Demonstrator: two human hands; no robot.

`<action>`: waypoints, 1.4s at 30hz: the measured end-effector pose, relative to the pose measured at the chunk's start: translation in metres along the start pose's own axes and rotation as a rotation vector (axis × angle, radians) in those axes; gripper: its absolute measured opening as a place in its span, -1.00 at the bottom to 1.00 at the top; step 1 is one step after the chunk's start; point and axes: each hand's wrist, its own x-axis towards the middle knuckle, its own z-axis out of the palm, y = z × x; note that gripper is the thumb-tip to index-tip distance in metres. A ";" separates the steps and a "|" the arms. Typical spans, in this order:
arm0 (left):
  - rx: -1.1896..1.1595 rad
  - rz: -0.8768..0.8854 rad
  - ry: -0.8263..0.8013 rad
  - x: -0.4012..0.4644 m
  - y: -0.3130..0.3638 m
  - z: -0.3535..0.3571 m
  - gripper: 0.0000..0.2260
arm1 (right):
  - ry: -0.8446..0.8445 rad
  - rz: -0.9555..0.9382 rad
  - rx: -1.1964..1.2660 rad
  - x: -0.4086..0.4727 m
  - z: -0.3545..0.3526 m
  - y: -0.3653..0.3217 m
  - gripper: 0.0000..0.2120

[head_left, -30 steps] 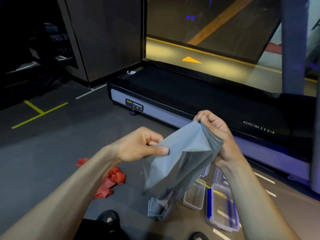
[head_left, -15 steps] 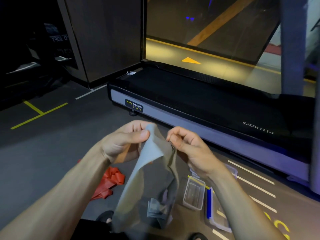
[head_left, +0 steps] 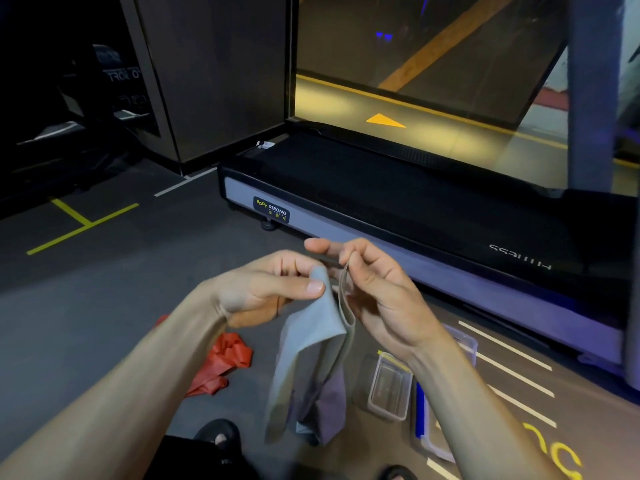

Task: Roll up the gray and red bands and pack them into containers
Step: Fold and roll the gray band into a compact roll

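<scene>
The gray band (head_left: 313,344) hangs in front of me, its lower end bunched near the floor. My left hand (head_left: 270,289) pinches its top corner between thumb and fingers. My right hand (head_left: 374,289) holds the band's other top edge, which loops over its curled fingers. The red band (head_left: 225,362) lies crumpled on the floor, partly hidden behind my left forearm. A small clear container (head_left: 389,389) sits on the floor under my right wrist. Beside it lies a larger clear container with a blue clip (head_left: 424,420), mostly covered by my right forearm.
A black treadmill (head_left: 415,209) with a gray side rail runs across the floor just beyond my hands. A dark pillar stands at the back left. Yellow and white lines mark the floor. My feet in dark sandals (head_left: 216,434) are at the bottom.
My hands have shifted on the gray band's top edge: the left one now pinches a corner, and the edge loops over the right one's fingers. The band hangs narrower than one second ago.
</scene>
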 end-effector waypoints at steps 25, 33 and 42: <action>0.577 -0.238 0.183 0.001 -0.013 -0.014 -0.64 | 0.261 -0.001 -0.295 -0.008 -0.044 -0.019 -0.90; 0.569 -0.223 0.224 0.006 -0.014 -0.013 -0.77 | 0.282 0.012 -0.291 -0.009 -0.049 -0.021 -0.91; 0.501 -0.149 0.183 0.005 -0.011 -0.007 -0.85 | 0.330 0.010 -0.274 -0.010 -0.054 -0.021 -0.89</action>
